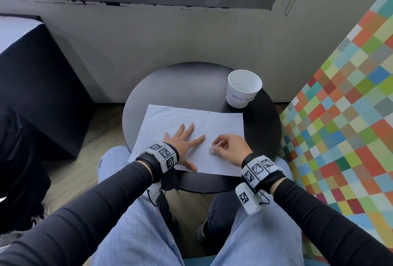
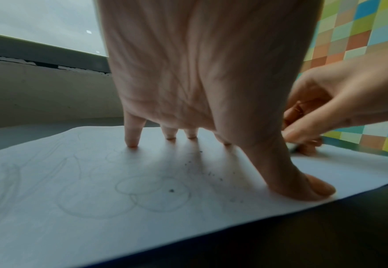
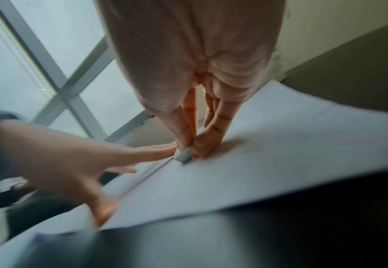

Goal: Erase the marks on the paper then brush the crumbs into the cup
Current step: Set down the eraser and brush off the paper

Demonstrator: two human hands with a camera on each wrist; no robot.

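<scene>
A white sheet of paper [image 1: 223, 125] lies on the small round black table [image 1: 180, 87]. Faint pencil loops [image 2: 151, 194] and dark eraser crumbs [image 2: 209, 173] show on it in the left wrist view. My left hand [image 1: 185, 140] lies flat with spread fingers, pressing the sheet down. My right hand [image 1: 228, 147] pinches a small white eraser [image 1: 212, 150] between thumb and fingers, its tip on the paper just right of my left forefinger; the eraser [image 3: 183, 155] is blurred in the right wrist view. A white paper cup [image 1: 244, 88] marked "WASTE BASKET" stands upright at the table's far right.
A wall with a window sill runs behind the table. A panel of coloured squares [image 1: 344, 121] stands close on the right. A dark seat [image 1: 36, 87] is at the left. My knees in jeans [image 1: 136, 219] sit under the table's near edge.
</scene>
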